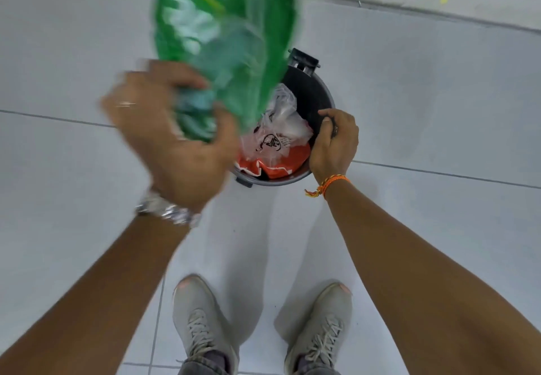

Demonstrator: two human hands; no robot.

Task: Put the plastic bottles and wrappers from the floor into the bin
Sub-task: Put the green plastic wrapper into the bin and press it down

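Left hand (172, 137): fingers clasp green bottle (225, 38), blurred, above bin (316, 93) | right hand (333, 143): fingers curled on bin rim | wrappers (278, 143) inside.

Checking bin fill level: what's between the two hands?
Head view: the open bin, holding a clear plastic bag and an orange wrapper, lies between the left hand, gripping a green bottle, and the right hand.

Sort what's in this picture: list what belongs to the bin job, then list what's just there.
Part of the job:
- green plastic bottle, gripped by the left hand
- bin, its rim held by the right hand
- clear bag and orange wrapper, already in the bin

Just there:
- wristwatch
- orange bracelet
- grey shoes
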